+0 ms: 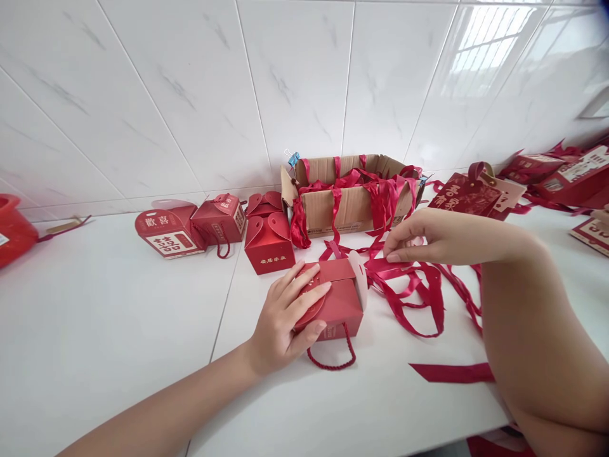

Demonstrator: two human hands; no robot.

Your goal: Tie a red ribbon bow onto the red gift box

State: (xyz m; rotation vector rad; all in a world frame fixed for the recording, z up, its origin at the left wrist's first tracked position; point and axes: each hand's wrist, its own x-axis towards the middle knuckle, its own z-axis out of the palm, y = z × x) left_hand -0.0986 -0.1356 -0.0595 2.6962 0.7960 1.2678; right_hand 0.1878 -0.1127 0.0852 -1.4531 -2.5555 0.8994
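Observation:
A red gift box lies on the white table with a pale-lined flap raised at its right end. My left hand grips its left part, fingers across the top and thumb at the front. A twisted red cord handle hangs from the front side onto the table. Beyond the box's right end, my right hand is closed in a pinch on a red ribbon. Loops of this satin ribbon spread beneath and in front of that hand.
Behind stands a cardboard box draped with red ribbons, a blue binder clip on its corner. Red gift boxes stand left of it. Red bags lie at the right. A ribbon strip lies near the front edge; a tiled wall rises behind.

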